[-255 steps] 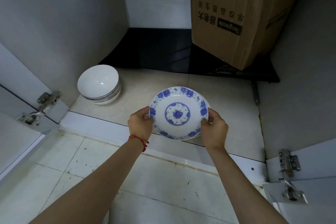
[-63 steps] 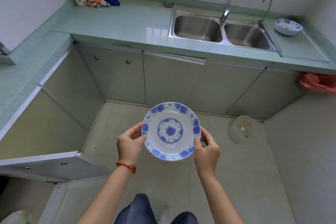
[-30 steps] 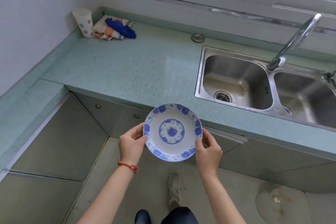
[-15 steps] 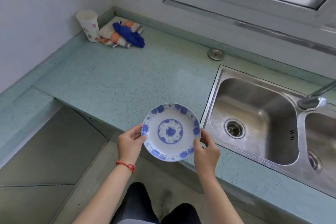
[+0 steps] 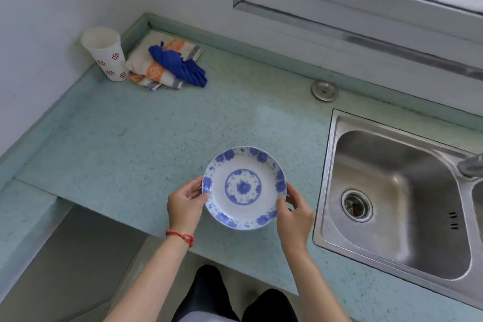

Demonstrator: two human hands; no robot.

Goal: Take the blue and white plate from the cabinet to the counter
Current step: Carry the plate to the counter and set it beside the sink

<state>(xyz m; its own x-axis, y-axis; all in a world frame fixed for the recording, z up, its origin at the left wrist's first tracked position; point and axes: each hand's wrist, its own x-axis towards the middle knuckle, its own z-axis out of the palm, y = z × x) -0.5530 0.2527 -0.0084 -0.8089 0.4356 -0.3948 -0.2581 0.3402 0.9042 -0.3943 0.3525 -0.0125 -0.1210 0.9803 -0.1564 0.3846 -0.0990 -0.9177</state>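
The blue and white plate (image 5: 243, 188) is round, with blue flowers on the rim and a blue medallion in the middle. Both hands hold it face up. My left hand (image 5: 184, 204) grips its left rim and my right hand (image 5: 294, 213) grips its right rim. The plate sits over the front part of the pale green counter (image 5: 146, 138), just left of the sink. Whether it touches the counter or hovers above it I cannot tell.
A steel sink (image 5: 397, 198) lies right of the plate, with a tap end (image 5: 470, 166) at the right edge. At the back left corner stand a paper cup (image 5: 105, 56) and folded cloths (image 5: 167, 65). A metal plug (image 5: 324, 90) lies near the window wall.
I have walked from the cabinet to the counter with the plate in both hands. Over the last half second the plate came forward over the counter's front edge.
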